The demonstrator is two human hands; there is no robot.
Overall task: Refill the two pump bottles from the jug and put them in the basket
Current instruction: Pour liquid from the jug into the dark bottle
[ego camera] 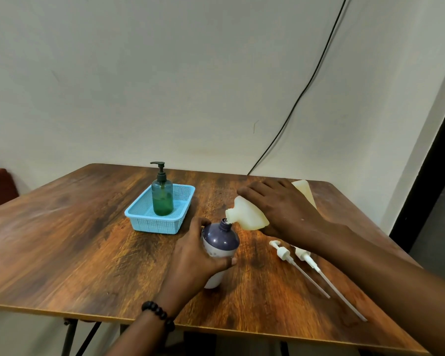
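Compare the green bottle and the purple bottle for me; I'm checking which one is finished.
The green bottle stands in the blue basket with its black pump fitted; the purple bottle stands on the table, open-necked, gripped by the left hand. Nothing touches the green one; the jug, tipped by the right hand, meets the purple one's mouth. Both are upright.

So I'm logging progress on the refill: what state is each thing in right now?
Green pump bottle: upright in blue basket, pump on.
Purple bottle: uncapped, held by left hand.
Jug: tipped, spout at the purple bottle's mouth, held by right hand.
Two white pumps: lying on table.
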